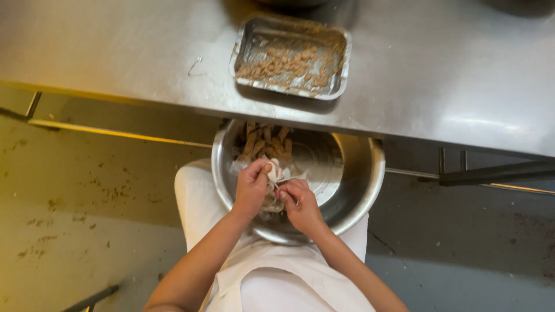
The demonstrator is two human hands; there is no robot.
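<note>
Seen from above, both bare forearms rise from the bottom of the view and converge over a wide steel bowl (352,173) that rests on the person's white-aproned lap (199,199), just below the near edge of the steel bench (439,81). The left hand (251,188) comes in at a slant from the lower left, wrist nearly straight, knuckles up, with its fingers curled over and the thumb pressed in, its grip pinching a small pale piece of food (275,171) above the bowl's near-left part. The right hand (300,205) enters from the lower right, wrist bent inward, fingers folded tightly towards the palm; its grip is closed on the lower end of the same pale piece, so the two hands touch or nearly touch around it. What exactly the fingertips press on there is too small to make out. Behind the hands, at the far-left side of the bowl, lies a heap of brown strips (263,141), partly tucked under the bench edge. The rest of the bowl's inside shows bare, shiny metal. On the bench, well apart from the hands, a rectangular metal tray (341,60) holds a scatter of small brownish bits (286,63).
</note>
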